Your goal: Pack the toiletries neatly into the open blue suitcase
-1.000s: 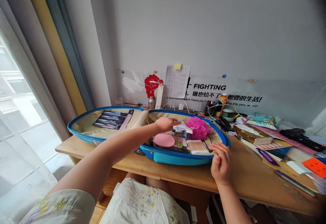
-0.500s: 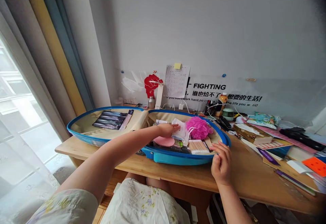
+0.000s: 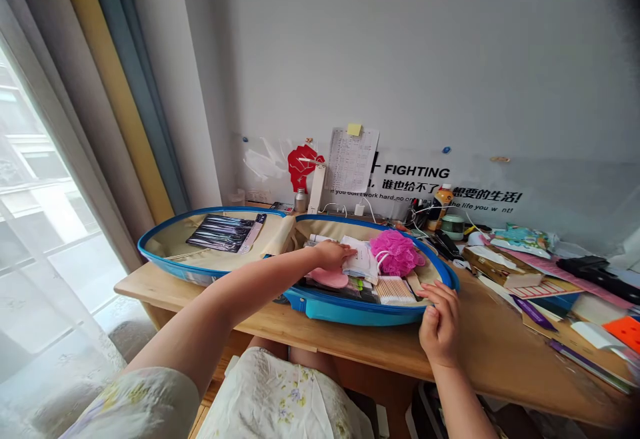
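Note:
An opened blue suitcase [image 3: 345, 312] with a beige lining lies across the desk. Into its right half reaches my left hand [image 3: 331, 254], fingers stretched out against a white packet [image 3: 361, 259]. Close to that hand are a pink oval item [image 3: 330, 278], a white tube [image 3: 320, 239] and a magenta bath puff [image 3: 397, 252]. A pack of cotton swabs [image 3: 395, 290] lies near the front rim. My right hand [image 3: 440, 326] is at the front right corner, its fingers bent over the rim and its thumb outside. In the left half rests a dark flat pack [image 3: 220, 233] of long thin items.
Papers, a purple packet [image 3: 534, 312] and an orange card [image 3: 625, 327] clutter the desk's right side. Behind the suitcase stand a white power strip [image 3: 316, 189], an orange-capped bottle [image 3: 440, 206] and a green jar [image 3: 453, 226]. The wooden desk's [image 3: 200, 296] front edge runs above my lap.
The whole view has shifted slightly, so everything appears a little further right. Both hands keep nearly the same places at the white packet and the suitcase rim.

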Motion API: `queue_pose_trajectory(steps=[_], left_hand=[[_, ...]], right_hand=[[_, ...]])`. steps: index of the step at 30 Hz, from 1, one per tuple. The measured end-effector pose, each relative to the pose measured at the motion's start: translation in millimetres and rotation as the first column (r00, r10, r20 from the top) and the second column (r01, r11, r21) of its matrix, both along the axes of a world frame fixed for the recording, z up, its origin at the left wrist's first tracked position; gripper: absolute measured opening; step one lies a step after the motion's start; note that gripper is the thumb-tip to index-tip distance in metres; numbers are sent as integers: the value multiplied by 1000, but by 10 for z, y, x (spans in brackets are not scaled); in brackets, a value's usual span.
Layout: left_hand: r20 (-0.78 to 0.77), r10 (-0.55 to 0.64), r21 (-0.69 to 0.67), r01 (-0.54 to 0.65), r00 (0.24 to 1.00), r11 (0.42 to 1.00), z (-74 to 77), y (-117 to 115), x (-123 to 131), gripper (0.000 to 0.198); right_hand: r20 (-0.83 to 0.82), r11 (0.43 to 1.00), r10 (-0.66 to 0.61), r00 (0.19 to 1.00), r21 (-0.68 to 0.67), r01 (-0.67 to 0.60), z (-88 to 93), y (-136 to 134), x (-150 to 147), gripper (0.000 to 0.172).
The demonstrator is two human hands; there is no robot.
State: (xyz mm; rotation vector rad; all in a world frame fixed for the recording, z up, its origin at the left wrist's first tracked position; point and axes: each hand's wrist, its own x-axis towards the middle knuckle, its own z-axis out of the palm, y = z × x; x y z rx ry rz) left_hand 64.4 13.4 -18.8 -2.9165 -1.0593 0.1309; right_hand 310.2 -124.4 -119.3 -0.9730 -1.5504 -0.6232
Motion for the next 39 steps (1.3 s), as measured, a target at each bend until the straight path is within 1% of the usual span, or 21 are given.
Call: queue_pose_trajectory(steps=[3, 5, 6, 8, 10, 12, 14, 16, 18, 20, 22, 27, 31, 34, 39], left_hand=[[75, 21, 38, -24, 997, 999, 129, 61, -77, 51], [139, 82, 84, -94, 987, 992, 262, 146, -250, 54], [159, 132, 103, -149, 978, 983, 329, 200, -385, 57], [145, 286, 120, -304, 947, 945, 436, 316, -749, 65], [107, 422, 125, -433, 900, 893, 471, 408, -1205, 70], [51, 556, 138, -558, 829, 819, 421, 441, -1687, 75], [-25, 652, 144, -643, 757, 752, 301, 410, -2124, 81], [-97, 693, 145, -679, 714, 720, 151, 341, -2464, 88], [-155, 699, 149, -683, 699, 715, 13, 278, -2691, 95], [-188, 688, 158, -670, 701, 726, -88, 253, -2818, 100], [-201, 673, 170, -651, 712, 740, -146, 273, -2873, 101], [-191, 626, 190, -597, 756, 780, -203, 384, -2886, 103], [-183, 597, 186, -569, 781, 801, -249, 397, -2899, 95], [-169, 604, 184, -577, 779, 796, -277, 371, -2915, 92], [-123, 655, 193, -629, 746, 753, -273, 329, -2909, 87]], right_hand=[[5, 1000, 3, 1000, 11, -3, -5, 5, 2, 30], [3, 1000, 4, 1000, 16, -4, -11, 9, 4, 30], [-1, 1000, 4, 1000, 17, -4, -14, 11, 4, 30], [-6, 1000, 10, 1000, 17, -10, -17, 16, 4, 30], [-8, 1000, 17, 1000, 18, -17, -17, 22, 2, 30], [-10, 999, 22, 1000, 26, -22, -14, 28, 2, 30], [-11, 999, 21, 1000, 27, -20, -10, 32, 3, 30], [-9, 1000, 15, 1000, 18, -14, -8, 34, 5, 31], [-12, 1000, 7, 1000, 9, -7, -7, 33, 7, 32], [-17, 1000, 4, 1000, 8, -4, -7, 32, 9, 33], [-18, 1000, 4, 1000, 9, -4, -7, 31, 11, 33], [-13, 1000, 3, 1000, 14, -3, -15, 34, 21, 32], [-16, 1000, 7, 1000, 12, -7, -19, 34, 20, 33], [-12, 1000, 4, 1000, 25, -4, -11, 31, 9, 32], [13, 1000, -8, 1000, 23, 8, 11, 23, 3, 31]])
